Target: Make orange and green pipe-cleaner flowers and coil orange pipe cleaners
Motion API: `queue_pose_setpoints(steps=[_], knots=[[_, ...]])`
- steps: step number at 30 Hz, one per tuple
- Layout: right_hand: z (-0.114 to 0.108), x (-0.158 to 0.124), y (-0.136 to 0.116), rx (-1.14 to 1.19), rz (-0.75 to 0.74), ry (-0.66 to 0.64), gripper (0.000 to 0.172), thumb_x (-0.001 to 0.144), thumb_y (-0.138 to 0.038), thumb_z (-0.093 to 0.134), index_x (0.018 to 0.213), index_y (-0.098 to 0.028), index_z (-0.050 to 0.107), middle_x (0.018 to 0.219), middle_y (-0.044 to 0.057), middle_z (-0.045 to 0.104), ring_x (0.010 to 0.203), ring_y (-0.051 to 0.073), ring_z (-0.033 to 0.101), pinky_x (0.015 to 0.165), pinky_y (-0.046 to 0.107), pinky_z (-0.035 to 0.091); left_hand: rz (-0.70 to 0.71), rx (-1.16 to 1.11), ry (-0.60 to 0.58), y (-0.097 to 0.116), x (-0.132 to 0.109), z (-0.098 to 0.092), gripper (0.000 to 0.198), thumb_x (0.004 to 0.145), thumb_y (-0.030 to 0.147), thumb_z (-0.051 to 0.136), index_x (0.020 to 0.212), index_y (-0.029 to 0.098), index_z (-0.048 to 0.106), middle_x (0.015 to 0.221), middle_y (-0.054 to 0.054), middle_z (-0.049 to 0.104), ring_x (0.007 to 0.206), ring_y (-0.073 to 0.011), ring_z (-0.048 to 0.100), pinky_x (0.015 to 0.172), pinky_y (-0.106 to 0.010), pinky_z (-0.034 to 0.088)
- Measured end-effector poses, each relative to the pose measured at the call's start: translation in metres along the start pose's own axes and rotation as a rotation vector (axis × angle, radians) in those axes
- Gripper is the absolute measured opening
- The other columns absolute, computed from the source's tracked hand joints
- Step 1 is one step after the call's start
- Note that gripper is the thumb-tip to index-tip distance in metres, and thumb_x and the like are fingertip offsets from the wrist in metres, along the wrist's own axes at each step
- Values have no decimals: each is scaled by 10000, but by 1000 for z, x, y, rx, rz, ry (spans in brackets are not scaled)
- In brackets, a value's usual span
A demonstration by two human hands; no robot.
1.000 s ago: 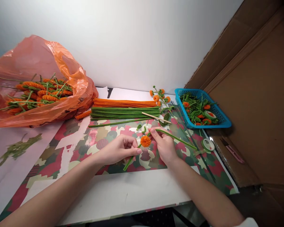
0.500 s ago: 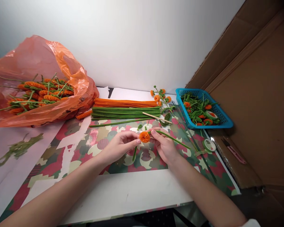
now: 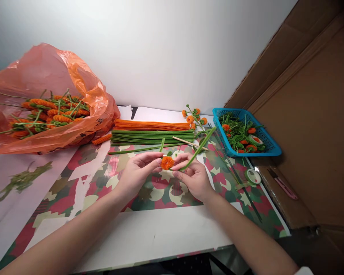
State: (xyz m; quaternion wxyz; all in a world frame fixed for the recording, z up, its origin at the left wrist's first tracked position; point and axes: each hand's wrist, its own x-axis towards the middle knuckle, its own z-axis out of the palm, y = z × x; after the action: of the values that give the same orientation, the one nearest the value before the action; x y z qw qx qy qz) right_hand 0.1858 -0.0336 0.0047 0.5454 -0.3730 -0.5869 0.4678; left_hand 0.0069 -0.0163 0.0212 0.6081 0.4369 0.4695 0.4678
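Two half-curled hands [image 3: 134, 172] [image 3: 197, 179] pinch an orange flower [image 3: 167, 163] and green stem [image 3: 201, 146].

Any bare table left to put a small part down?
Roomiest: the white strip along the near edge, between the forearms. Smaller: patterned sheet left of the left hand, short of the green bundle. Crowded: the back, with both coloured bundles; far right, with blue basket and tape roll.

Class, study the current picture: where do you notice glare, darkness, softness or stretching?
Head view: glossy highlights on the orange bag; head view: bright wall, deep darkness at the top right of the cardboard; head view: leafy greenery at left looks soft, ridges of the orange flower show; head view: forearms seem stretched toward the bottom corners.
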Motion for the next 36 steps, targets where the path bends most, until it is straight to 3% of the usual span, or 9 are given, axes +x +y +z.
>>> queue_pose_setpoints(steps=[4,9,12,17,20,24,29,33,36], knots=[[4,1,-2,108,100,78,38,747,-252,740,779,-254,721,930,20,674,958,171,641,841,316,549,-85,-160,28,-3,3,-1,317,609,334,851,864,180,743,861,-38,738,792,-157,687,694,-228,586],[8,0,1,273,341,145,212,657,-357,809,764,-216,692,824,14,727,789,162,689,771,318,574,-204,-367,23,-6,6,0,331,508,252,904,776,158,734,795,-18,730,717,-118,686,641,-168,584],[10,0,2,441,433,133,268,611,-371,843,742,-206,677,742,-17,716,670,121,682,696,268,581,-306,-455,-53,-7,6,2,331,511,206,901,788,155,728,802,-14,724,673,-94,673,609,-143,574],[11,2,0,596,459,92,293,584,-356,865,719,-206,653,739,-43,702,619,81,657,633,203,573,-447,-495,-294,-10,1,7,341,546,204,886,840,135,726,743,-16,692,579,-64,620,576,-136,554],[9,2,-1,452,357,86,239,638,-358,827,729,-218,657,749,-33,709,618,102,662,610,228,577,-449,-433,-266,-11,1,8,303,590,226,864,846,147,723,673,10,660,512,-38,563,516,-120,513],[1,0,-2,-67,4,125,20,767,-236,713,779,-236,696,806,10,736,765,171,699,725,312,577,-332,-247,-121,-9,3,5,251,624,254,835,814,135,722,631,2,655,527,-65,576,481,-138,485],[-8,-3,4,-380,-422,-38,237,820,-82,595,912,-269,709,866,15,746,832,184,701,762,339,552,-233,-148,-161,-6,1,2,365,685,390,783,931,128,721,893,-82,724,736,-165,677,678,-280,583],[-6,-3,8,-379,-456,-113,259,829,-73,569,926,-268,709,842,14,745,831,184,696,734,332,550,-212,-71,-185,-7,-1,3,345,625,359,833,889,171,718,887,-43,726,755,-168,682,718,-289,584],[-2,-3,6,-353,-384,-59,202,831,-110,591,880,-265,710,813,14,740,794,183,695,717,333,549,-184,-44,-197,-5,-1,4,329,604,362,843,837,164,720,844,-44,722,683,-157,668,697,-298,581]])
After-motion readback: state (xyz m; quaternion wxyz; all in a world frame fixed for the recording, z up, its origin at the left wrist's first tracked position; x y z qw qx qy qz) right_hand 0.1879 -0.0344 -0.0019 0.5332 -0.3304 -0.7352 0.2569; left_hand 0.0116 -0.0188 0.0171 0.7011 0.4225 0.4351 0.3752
